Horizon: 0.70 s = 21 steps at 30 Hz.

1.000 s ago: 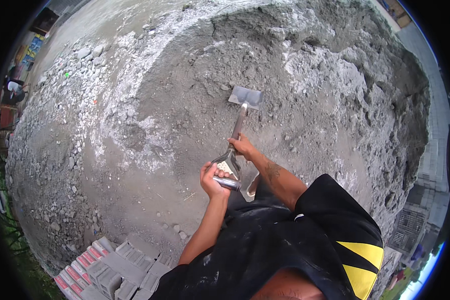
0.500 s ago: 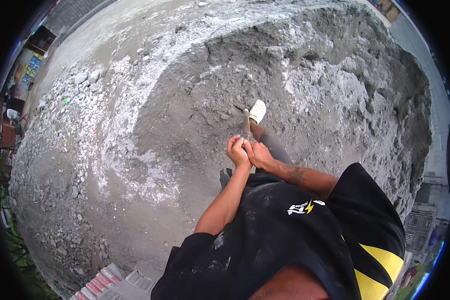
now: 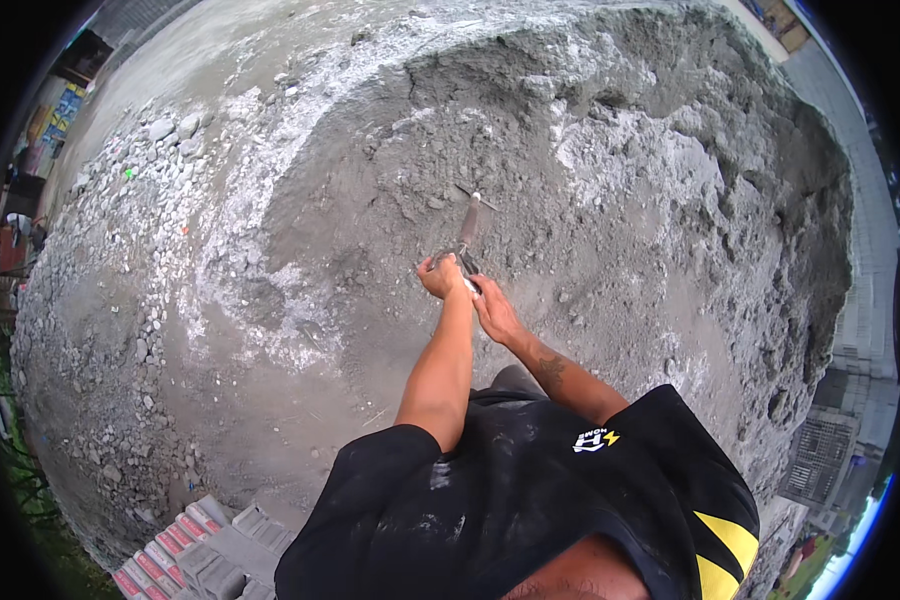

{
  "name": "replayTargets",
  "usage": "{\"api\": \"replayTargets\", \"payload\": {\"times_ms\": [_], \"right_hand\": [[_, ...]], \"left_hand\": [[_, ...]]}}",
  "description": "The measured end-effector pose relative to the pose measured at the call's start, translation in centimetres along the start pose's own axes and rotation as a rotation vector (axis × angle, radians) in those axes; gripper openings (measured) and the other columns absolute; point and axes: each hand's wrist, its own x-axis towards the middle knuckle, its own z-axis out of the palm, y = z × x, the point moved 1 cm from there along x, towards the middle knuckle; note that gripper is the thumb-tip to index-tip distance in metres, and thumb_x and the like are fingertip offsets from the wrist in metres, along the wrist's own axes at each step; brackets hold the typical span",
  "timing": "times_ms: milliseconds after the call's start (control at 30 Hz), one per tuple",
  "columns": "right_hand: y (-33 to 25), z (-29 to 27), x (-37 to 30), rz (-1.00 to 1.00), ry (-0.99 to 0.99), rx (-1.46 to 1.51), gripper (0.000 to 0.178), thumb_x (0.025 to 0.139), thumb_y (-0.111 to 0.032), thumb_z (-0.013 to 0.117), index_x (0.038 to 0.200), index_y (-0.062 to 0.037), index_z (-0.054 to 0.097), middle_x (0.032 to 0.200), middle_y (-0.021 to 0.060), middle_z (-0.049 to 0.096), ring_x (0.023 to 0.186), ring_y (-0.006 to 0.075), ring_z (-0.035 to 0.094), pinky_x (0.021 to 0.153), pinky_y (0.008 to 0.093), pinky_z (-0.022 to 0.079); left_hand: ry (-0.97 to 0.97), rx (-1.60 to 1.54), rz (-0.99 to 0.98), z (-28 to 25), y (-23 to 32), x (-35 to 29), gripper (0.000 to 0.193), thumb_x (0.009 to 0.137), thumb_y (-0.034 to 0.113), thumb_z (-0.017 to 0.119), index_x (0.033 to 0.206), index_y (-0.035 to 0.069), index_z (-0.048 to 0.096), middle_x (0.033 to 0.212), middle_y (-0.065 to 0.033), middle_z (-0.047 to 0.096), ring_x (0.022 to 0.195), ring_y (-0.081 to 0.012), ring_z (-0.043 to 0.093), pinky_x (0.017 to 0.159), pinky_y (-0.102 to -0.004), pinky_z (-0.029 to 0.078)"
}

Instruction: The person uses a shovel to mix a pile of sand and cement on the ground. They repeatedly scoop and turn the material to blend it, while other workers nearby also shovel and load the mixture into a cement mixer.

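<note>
A shovel slants away from me with its far end down in the loose grey sand. Only a thin dark edge of its blade shows; the rest seems buried. My left hand is wrapped round the upper part of the handle. Close beside it, my right hand grips the handle's near end, its fingers partly hidden. Both arms reach forward from my dusty black shirt.
Rough, higher sand banks curve round the far and right sides. Pale stones lie scattered at the left. Grey blocks and red-marked packs are stacked at the lower left. A grey block stack stands at the right.
Both hands have moved forward and slightly apart, and the shovel handle leans lower, away from me. My foot in its pale clog, earlier by the shovel, has gone out of sight.
</note>
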Motion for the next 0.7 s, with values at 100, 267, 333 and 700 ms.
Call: {"api": "replayTargets", "payload": {"times_ms": [100, 267, 333, 700], "right_hand": [[0.6, -1.5, -2.3, -0.120, -0.099, -0.076, 0.035, 0.087, -0.018, 0.043, 0.117, -0.0025, 0.039, 0.119, 0.0201, 0.043, 0.108, 0.0386, 0.044, 0.094, 0.0402, 0.035], [12.0, -5.4, -7.9, 0.463, -0.130, -0.149, 0.046, 0.083, -0.030, 0.051, 0.116, 0.0009, 0.042, 0.113, 0.0233, 0.048, 0.105, 0.0379, 0.048, 0.088, 0.0409, 0.040], [16.0, -7.3, -9.1, 0.505, -0.183, -0.197, 0.046, 0.083, -0.033, 0.050, 0.111, 0.0028, 0.047, 0.107, 0.0240, 0.053, 0.102, 0.0368, 0.050, 0.087, 0.0401, 0.040], [25.7, 5.3, 17.2, 0.946, -0.364, -0.099, 0.088, 0.064, -0.067, 0.055, 0.107, 0.0093, 0.052, 0.106, 0.0271, 0.055, 0.102, 0.0354, 0.053, 0.088, 0.0359, 0.041]], "left_hand": [[0.121, 0.080, 0.142, -2.4, -1.0, 2.9, 0.030, 0.062, -0.001, 0.059, 0.090, 0.007, 0.056, 0.087, -0.0141, 0.058, 0.074, -0.0271, 0.057, 0.064, -0.0368, 0.047], [0.037, 0.151, -0.157, -9.9, -3.9, 8.2, 0.020, 0.062, -0.002, 0.055, 0.082, -0.001, 0.055, 0.065, -0.0121, 0.055, 0.051, -0.0218, 0.052, 0.044, -0.0331, 0.043], [0.057, 0.196, -0.261, -10.9, -4.0, 9.6, 0.013, 0.063, -0.003, 0.054, 0.076, -0.003, 0.054, 0.058, -0.0106, 0.051, 0.045, -0.0199, 0.049, 0.041, -0.0318, 0.040], [0.174, 0.306, -0.245, -15.9, 3.1, 21.9, 0.012, 0.065, -0.002, 0.053, 0.074, 0.003, 0.047, 0.061, -0.0073, 0.046, 0.045, -0.0159, 0.044, 0.039, -0.0268, 0.035]]}}
